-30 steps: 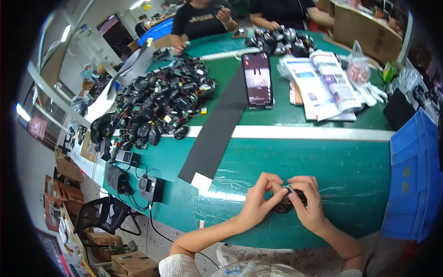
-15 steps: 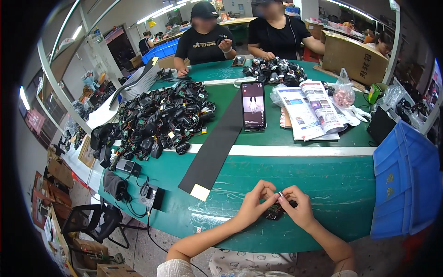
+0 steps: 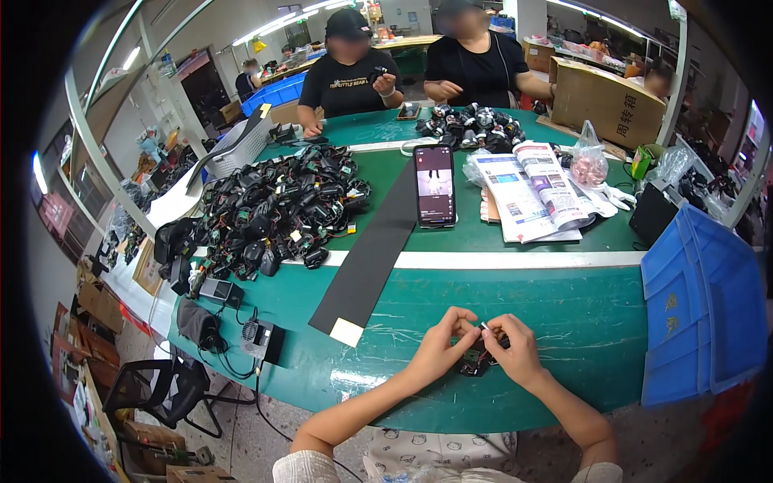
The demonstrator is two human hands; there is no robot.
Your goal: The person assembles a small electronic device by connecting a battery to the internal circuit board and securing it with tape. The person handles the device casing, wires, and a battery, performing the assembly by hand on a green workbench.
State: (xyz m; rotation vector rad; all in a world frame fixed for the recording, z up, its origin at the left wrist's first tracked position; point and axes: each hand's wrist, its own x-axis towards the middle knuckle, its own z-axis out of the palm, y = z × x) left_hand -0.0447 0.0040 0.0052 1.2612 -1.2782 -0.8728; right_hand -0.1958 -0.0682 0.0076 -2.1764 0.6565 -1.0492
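Both hands met near the front edge of the green table [image 3: 564, 322]: the left hand [image 3: 441, 348] and right hand [image 3: 515, 350] together pinched a small black gadget [image 3: 477, 360], a black strip [image 3: 372, 251] lying just beyond

A lit phone [image 3: 435, 186] lies mid-table beside open magazines [image 3: 531, 191] (a brown cardboard box [image 3: 605, 103] stands behind).

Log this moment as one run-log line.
left hand: pinching small black part | right hand: holding same part | where: above green table near edge | nearby: black strip
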